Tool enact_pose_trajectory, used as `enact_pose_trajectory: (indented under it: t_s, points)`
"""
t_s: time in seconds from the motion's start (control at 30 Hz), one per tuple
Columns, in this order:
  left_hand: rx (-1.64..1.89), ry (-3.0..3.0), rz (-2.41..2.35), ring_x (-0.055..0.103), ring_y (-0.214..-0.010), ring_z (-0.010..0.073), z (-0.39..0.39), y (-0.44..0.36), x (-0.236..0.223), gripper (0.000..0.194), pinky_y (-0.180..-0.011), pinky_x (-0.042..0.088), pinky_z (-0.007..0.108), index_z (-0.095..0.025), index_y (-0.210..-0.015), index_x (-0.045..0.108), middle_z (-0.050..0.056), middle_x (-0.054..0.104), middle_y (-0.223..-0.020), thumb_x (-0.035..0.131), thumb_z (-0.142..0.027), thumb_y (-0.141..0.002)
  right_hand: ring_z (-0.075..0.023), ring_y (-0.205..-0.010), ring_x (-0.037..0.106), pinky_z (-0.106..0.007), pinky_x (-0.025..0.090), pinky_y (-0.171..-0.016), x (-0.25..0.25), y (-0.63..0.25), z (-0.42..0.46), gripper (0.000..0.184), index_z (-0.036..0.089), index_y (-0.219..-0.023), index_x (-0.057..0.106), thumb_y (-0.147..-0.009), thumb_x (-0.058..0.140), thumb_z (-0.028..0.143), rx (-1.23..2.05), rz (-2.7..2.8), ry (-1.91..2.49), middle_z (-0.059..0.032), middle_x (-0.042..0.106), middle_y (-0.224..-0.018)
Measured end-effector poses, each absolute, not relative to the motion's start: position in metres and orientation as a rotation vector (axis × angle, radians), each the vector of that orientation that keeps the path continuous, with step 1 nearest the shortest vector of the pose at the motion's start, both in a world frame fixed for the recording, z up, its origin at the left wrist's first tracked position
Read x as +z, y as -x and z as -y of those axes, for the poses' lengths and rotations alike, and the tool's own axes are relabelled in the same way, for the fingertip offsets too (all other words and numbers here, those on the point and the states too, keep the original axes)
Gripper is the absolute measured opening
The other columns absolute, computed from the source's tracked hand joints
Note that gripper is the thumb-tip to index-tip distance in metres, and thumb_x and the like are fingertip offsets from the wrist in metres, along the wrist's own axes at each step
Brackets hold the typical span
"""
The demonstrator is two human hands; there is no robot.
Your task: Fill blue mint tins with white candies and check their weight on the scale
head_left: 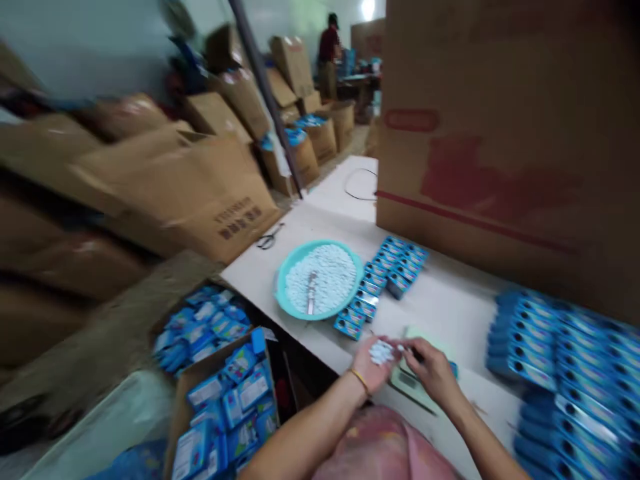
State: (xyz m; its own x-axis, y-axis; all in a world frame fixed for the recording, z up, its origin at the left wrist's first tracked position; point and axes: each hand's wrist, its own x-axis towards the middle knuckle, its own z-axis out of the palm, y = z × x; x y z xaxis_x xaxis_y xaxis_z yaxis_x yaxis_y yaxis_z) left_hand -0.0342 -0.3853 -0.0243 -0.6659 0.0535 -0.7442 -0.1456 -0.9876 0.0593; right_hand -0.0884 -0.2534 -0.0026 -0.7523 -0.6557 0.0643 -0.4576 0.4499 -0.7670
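Observation:
My left hand [371, 365] is cupped palm up, with a small heap of white pellets [381, 352] in it. Close against its fingertips, my right hand [434, 371] is pinched, and a white pellet shows at the tips. Under both hands lies a pale green scale [415, 393] with a small display, partly hidden. Beyond my left hand stands a turquoise basin [281, 303] full of the same pellets, a metal scoop [311, 293] resting on them. Rows of small blue boxes [367, 293] stand beside the basin.
More blue boxes [565, 373] are stacked at right before a large carton [500, 153]. Scissors [270, 238] lie at the white table's [320, 213] left edge. Below it are open cartons of blue packets [225, 400]. A person [329, 57] stands far back among cartons.

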Motion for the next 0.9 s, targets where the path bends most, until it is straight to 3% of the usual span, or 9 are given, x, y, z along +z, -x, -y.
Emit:
enact_pose_trajectory:
  t_s: [0.1, 0.2, 0.37, 0.57, 0.9]
  points:
    - [2.771, 1.3, -0.253, 0.059, -0.078, 0.0195, 0.398, 0.03, -0.027, 0.011, -0.069, 0.047, 0.033, -0.009, -0.069, 0.054, 0.011, 0.061, -0.073, 0.046, -0.014, -0.072, -0.0116, -0.056, 0.051, -0.023, 0.042, -0.054, 0.0, 0.105, 0.218, 0.019, 0.016, -0.082, 0.059, -0.076, 0.046, 0.028, -1.195, -2.617, 0.641, -0.0023, 0.057, -0.068]
    - [2.717, 1.387, -0.337, 0.059, -0.085, 0.0224, 0.41, 0.027, -0.038, 0.012, -0.069, 0.05, 0.036, -0.008, -0.072, 0.055, 0.013, 0.062, -0.08, 0.044, -0.014, -0.074, -0.0106, -0.056, 0.049, -0.022, 0.041, -0.055, -0.007, 0.111, 0.187, 0.016, 0.015, -0.081, 0.059, -0.075, 0.047, 0.025, -1.099, -2.706, 0.501, -0.0013, 0.055, -0.066]
    - [2.648, 1.466, -0.403, 0.057, -0.091, 0.0255, 0.408, 0.019, -0.039, 0.014, -0.068, 0.052, 0.038, -0.008, -0.074, 0.055, 0.016, 0.061, -0.085, 0.042, -0.013, -0.075, -0.0113, -0.074, 0.052, -0.022, 0.039, -0.068, -0.017, 0.099, 0.19, 0.018, 0.018, -0.088, 0.056, -0.08, 0.041, 0.02, -0.672, -2.725, 0.715, -0.0031, 0.055, -0.082]
    - [2.633, 1.477, -0.396, 0.056, -0.093, 0.0256, 0.403, 0.02, -0.034, 0.016, -0.07, 0.052, 0.039, -0.008, -0.073, 0.055, 0.015, 0.061, -0.084, 0.041, -0.014, -0.076, -0.0133, -0.077, 0.049, -0.021, 0.037, -0.061, -0.02, 0.091, 0.208, 0.019, 0.018, -0.089, 0.053, -0.084, 0.035, 0.019, -0.153, -2.654, 0.871, -0.005, 0.051, -0.086]
    - [2.588, 1.453, -0.417, 0.056, -0.094, 0.0261, 0.398, 0.019, -0.036, 0.015, -0.068, 0.052, 0.038, -0.008, -0.073, 0.055, 0.016, 0.061, -0.086, 0.042, -0.014, -0.075, -0.0147, -0.084, 0.048, -0.023, 0.039, -0.067, -0.025, 0.087, 0.204, 0.023, 0.02, -0.099, 0.053, -0.084, 0.036, 0.019, -0.268, -2.704, 0.91, -0.0054, 0.052, -0.093]
